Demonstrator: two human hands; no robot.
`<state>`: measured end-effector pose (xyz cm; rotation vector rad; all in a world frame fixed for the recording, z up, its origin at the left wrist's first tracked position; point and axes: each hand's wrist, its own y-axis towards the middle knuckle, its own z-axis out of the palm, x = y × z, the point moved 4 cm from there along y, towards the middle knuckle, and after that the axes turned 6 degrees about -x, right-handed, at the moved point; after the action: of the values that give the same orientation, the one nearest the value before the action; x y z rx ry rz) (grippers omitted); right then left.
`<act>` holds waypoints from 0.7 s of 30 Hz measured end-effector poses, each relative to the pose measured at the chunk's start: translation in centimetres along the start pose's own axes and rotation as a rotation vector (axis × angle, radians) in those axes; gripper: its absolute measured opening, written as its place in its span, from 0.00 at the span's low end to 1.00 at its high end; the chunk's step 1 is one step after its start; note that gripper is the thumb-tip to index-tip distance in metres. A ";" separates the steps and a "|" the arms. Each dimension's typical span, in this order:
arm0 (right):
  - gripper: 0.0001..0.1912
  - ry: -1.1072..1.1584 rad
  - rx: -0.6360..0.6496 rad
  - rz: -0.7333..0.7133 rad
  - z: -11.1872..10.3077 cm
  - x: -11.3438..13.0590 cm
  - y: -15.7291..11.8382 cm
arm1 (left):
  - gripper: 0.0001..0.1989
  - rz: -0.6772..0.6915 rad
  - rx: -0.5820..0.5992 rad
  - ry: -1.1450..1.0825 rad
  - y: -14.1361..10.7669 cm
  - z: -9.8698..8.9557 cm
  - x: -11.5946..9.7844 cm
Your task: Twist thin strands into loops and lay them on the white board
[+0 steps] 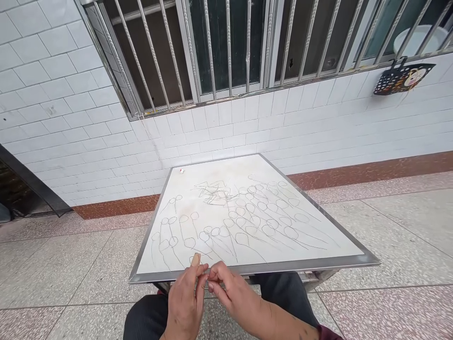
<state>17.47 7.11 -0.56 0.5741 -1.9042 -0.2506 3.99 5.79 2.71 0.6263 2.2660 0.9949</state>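
Observation:
My left hand [184,297] and my right hand [239,295] meet just in front of the table's near edge, thumbs and fingertips pinched close together. Whatever lies between the fingertips is too small and hidden to make out. A tan wrap [196,259] covers one left fingertip. Beyond them, on the white table [212,168], lie many thin dark wires [269,230], most with a round loop at one end and a long tail. Near the middle back sits a tangled heap of bent, angular wires [214,192]. Several looped wires [172,241] are spread on the left side.
A small white-and-red item [181,171] lies at the table's far left corner. Behind stands a white tiled wall [212,128] with a barred window [229,47]. A patterned bag [403,79] hangs from the bars at right. My knees [146,316] are under the table's front edge.

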 end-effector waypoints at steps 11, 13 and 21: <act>0.04 -0.064 0.033 0.073 -0.3 -0.8 -0.1 | 0.32 -0.102 0.230 -0.073 -0.6 0.2 0.3; 0.05 -0.145 0.023 0.007 -0.2 -0.8 -0.3 | 0.31 -0.105 0.262 -0.068 -0.9 0.3 0.3; 0.09 -0.377 -0.060 -0.199 0.1 -0.3 -1.0 | 0.31 -0.218 0.263 -0.038 -1.8 0.9 0.0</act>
<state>17.74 6.43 -1.28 0.7154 -2.1928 -0.5773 4.30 5.16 0.81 0.4869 2.3903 0.5814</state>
